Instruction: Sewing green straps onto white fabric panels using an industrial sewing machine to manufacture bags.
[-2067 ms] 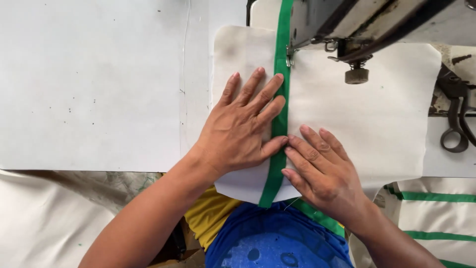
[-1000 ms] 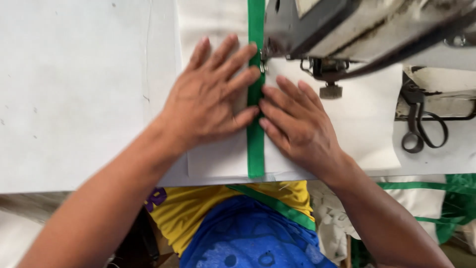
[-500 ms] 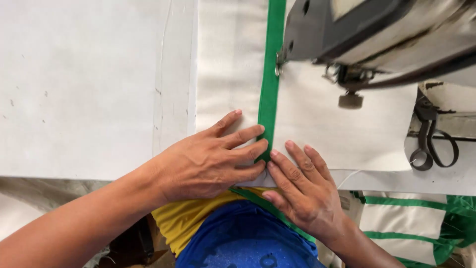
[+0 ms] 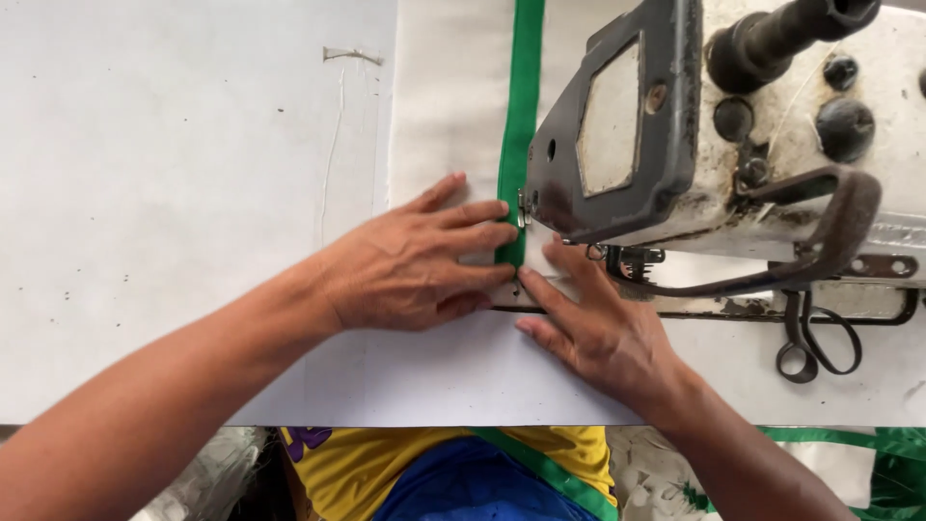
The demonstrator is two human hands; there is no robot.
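Head view: sewing machine (image 4: 675, 135) overhangs hands (image 4: 511, 289), scissors (image 4: 815, 338) beside.

White worktable (image 4: 145, 193), surface speckled w/ dark spots and scuffs, fills most of view. Lighting even, no hard shadows. Below front edge: crumpled white material (image 4: 207, 473), green-striped pieces at lower right (image 4: 868, 449).
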